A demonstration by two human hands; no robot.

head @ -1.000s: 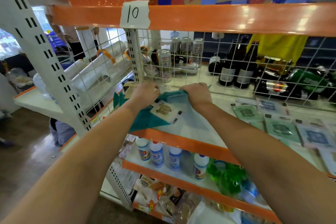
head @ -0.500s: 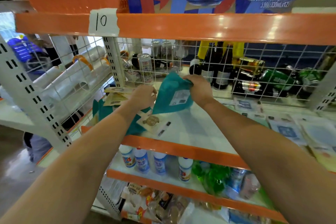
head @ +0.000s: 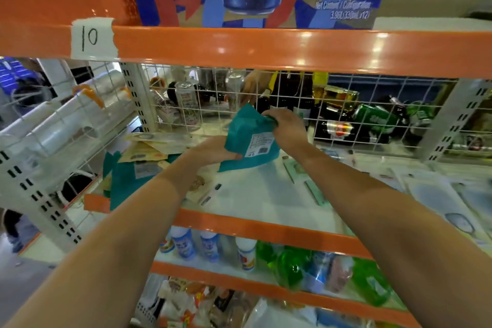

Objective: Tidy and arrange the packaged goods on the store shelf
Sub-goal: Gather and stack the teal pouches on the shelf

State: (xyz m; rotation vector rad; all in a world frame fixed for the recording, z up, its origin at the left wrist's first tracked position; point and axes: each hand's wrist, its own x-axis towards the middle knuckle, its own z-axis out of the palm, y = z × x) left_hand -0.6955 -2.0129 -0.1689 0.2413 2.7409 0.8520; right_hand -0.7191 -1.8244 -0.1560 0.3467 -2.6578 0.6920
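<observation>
Teal packet point(head: 250, 141) was held above the shelf point(head: 255, 194), centre frame. Right hand point(head: 286, 129) grip clamped its top edge at 1 o'clock; left hand point(head: 213, 152) pinched its lower-left edge. Best: lay it flat, label up, squared beside the packets at 3 o'clock.

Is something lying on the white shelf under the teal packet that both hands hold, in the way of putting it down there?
The teal flat plastic packet is gripped by the left hand and right hand. The bare white shelf board right below shows nothing in the way.
</observation>
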